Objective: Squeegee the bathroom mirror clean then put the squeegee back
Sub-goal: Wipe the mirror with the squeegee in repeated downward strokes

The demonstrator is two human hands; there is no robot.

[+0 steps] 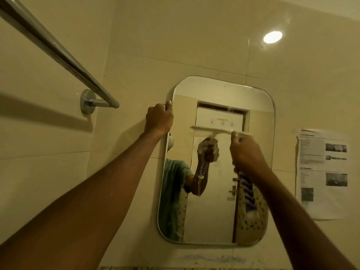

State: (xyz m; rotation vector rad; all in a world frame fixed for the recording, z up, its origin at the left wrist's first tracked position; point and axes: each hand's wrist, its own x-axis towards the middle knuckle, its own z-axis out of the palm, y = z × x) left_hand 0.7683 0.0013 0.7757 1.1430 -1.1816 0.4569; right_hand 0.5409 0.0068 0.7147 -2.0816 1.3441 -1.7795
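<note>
A rounded rectangular mirror (218,90) hangs on the tiled wall ahead. My left hand (159,118) grips the mirror's upper left edge. My right hand (246,152) is closed around the handle of a squeegee (214,131), whose pale blade lies flat and level against the glass in the upper middle of the mirror. The handle, striped blue and white, sticks out below my fist and is blurred. In the glass I see the reflection of the hand, the squeegee, a green sleeve and a door.
A chrome towel bar (58,49) runs from the upper left to a wall mount (87,101) left of the mirror. A printed paper notice (323,172) is stuck to the wall on the right. A bright light spot (272,37) reflects off the tiles above.
</note>
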